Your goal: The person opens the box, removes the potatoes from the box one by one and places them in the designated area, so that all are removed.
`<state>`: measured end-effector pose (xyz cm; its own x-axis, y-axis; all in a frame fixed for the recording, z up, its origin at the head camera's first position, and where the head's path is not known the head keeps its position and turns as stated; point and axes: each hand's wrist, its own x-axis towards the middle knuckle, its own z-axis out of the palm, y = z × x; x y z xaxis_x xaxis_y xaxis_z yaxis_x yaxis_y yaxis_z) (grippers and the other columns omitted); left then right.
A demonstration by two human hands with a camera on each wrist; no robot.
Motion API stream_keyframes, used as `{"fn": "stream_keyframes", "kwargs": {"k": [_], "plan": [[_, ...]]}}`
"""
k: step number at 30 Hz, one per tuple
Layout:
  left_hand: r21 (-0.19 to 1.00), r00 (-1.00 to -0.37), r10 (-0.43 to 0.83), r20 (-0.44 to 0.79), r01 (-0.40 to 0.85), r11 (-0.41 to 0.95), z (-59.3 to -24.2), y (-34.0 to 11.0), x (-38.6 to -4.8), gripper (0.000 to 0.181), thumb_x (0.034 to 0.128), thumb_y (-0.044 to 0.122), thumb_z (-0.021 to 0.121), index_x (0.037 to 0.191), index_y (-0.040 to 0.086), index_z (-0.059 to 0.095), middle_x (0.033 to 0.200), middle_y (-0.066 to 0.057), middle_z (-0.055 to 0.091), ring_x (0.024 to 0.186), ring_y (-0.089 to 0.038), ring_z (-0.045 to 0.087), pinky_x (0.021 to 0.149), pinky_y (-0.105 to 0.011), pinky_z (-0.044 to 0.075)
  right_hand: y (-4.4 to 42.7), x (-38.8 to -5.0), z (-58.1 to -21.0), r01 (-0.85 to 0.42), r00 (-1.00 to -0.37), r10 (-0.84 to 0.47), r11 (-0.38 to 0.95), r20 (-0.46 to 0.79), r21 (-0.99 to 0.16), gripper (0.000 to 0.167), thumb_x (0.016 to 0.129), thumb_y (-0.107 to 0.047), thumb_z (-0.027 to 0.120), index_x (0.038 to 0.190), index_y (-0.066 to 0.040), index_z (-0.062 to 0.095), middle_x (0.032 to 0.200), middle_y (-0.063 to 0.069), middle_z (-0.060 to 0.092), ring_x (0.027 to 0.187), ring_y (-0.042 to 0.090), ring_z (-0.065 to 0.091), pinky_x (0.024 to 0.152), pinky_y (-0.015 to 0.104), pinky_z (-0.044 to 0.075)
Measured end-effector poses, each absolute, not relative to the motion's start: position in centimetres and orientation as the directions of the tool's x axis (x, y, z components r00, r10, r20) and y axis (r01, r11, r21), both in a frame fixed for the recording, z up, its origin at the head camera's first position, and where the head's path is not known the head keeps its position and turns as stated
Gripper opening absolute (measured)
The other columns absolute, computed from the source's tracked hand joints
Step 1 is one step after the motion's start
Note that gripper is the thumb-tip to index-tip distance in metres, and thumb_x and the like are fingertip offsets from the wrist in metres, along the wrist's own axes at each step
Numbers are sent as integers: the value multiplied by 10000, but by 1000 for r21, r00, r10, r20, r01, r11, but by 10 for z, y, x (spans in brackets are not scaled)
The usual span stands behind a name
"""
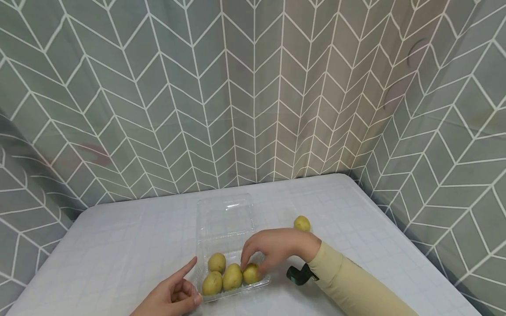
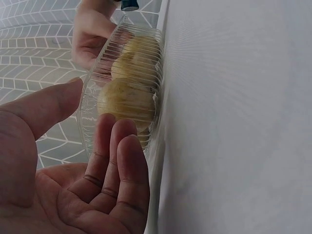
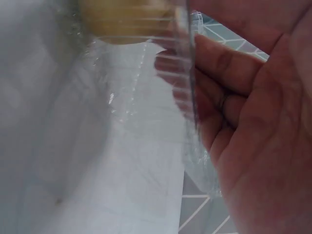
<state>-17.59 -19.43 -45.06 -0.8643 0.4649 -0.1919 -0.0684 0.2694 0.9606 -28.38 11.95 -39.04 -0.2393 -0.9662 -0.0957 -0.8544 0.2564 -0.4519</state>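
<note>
A clear plastic clamshell container (image 1: 202, 237) lies with its lid folded back, several yellow potatoes (image 1: 232, 277) in its base. My right hand (image 1: 274, 246) reaches over the right wall and holds a potato (image 1: 251, 274) inside the front right corner. In the right wrist view its fingers show partly through the ribbed plastic. My left hand (image 1: 168, 295) is at the left wall. The left wrist view shows the thumb (image 2: 63, 100) at the container's rim and loosely bent fingers (image 2: 131, 161) by its side, with no potato in that hand.
Another potato (image 1: 302, 223) sits on the white-covered table (image 1: 130, 237), behind my right wrist. A dark device (image 1: 299, 275) is strapped at the right wrist. Patterned grey curtains (image 1: 253, 96) hang behind and beside the table.
</note>
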Motion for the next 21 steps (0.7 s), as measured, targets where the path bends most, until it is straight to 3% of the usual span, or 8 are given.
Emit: {"fn": "stream_keyframes", "kwargs": {"k": [8,21], "plan": [[959,-862,470,-190,-62,275,-449,-193,-176,899,942,184,693,1545,-70,76,927,-106,629,763,-173,612,699,-244,521,116,-282,-390,-837,-290,-943,333,-166,-435,263,850,-171,767,1096,-260,745,1040,-238,640,1014,-50,560,891,133,412],[963,-860,479,-174,-47,266,-452,-195,-176,894,945,173,685,1542,-77,68,930,-112,630,757,-163,617,697,-244,522,108,-276,-392,-857,-306,-936,350,-173,-378,340,776,-139,823,1024,-266,628,954,-222,607,900,-85,546,811,103,412]]}}
